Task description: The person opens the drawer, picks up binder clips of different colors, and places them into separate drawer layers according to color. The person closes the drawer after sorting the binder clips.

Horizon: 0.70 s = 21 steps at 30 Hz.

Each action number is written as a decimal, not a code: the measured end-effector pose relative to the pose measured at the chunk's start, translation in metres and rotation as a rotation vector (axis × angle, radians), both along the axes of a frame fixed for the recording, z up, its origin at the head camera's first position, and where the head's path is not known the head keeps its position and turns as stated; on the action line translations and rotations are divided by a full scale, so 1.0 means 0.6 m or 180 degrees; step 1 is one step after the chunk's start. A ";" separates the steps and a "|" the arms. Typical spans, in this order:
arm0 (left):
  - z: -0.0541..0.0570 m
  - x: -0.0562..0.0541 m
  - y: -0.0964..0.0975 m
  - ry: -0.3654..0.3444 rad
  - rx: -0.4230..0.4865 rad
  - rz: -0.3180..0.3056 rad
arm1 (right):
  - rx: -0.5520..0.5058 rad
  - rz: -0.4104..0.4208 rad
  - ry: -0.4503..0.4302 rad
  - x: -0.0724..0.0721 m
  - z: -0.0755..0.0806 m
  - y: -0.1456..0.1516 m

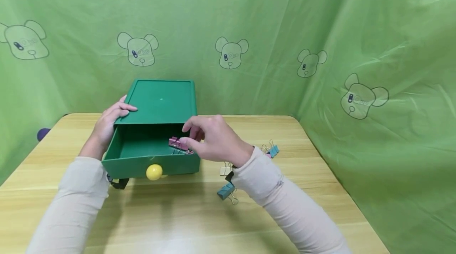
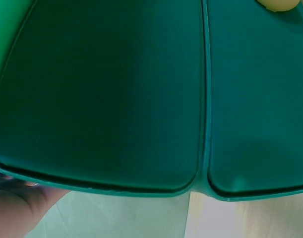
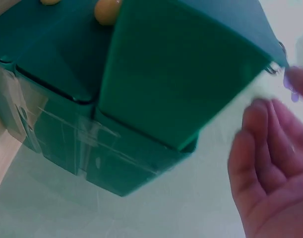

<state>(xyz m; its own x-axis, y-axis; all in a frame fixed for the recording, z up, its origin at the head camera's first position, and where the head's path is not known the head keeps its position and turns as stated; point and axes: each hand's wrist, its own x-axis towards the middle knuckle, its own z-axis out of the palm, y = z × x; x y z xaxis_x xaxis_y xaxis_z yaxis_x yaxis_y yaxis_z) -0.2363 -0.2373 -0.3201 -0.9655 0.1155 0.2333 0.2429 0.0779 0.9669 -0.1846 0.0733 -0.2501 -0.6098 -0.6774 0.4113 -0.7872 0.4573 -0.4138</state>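
A green drawer box stands on the table, its top drawer pulled out toward me by its round yellow knob's side. My left hand rests against the box's left side, fingers laid over the top edge; in the left wrist view that hand is mostly behind the box. My right hand hovers over the drawer's right front corner, thumb and bent fingers apart. Purple binder clips lie inside the drawer by the thumb, partly hidden. In the right wrist view, a gap separates the fingers from the thumb.
Right of the box lie a teal binder clip, a cream binder clip partly behind the wrist, and a blue clip beside others. A yellow knob juts from the drawer front. Green curtain surrounds the table.
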 end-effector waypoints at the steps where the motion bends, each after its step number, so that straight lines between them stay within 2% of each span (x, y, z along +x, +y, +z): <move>1: 0.000 0.000 0.000 0.0004 0.0001 -0.0004 | 0.0083 0.0038 -0.0075 0.001 0.003 0.002; 4: 0.000 -0.001 0.000 0.0008 0.0019 -0.0022 | 0.0310 0.0199 -0.0283 0.002 0.010 0.008; 7: 0.000 -0.003 0.000 0.0022 0.0024 -0.0027 | 0.0359 0.0336 -0.0338 0.000 0.013 0.007; 10: 0.000 -0.003 0.000 0.0023 0.0029 -0.0027 | 0.0202 0.0405 -0.0226 -0.003 0.012 0.004; 14: 0.000 -0.003 0.001 0.0030 0.0030 -0.0037 | -0.0002 0.0364 -0.0002 -0.006 0.008 0.000; 21: -0.001 -0.003 0.000 0.0052 0.0031 -0.0032 | -0.0398 0.0253 -0.0098 -0.007 0.004 -0.008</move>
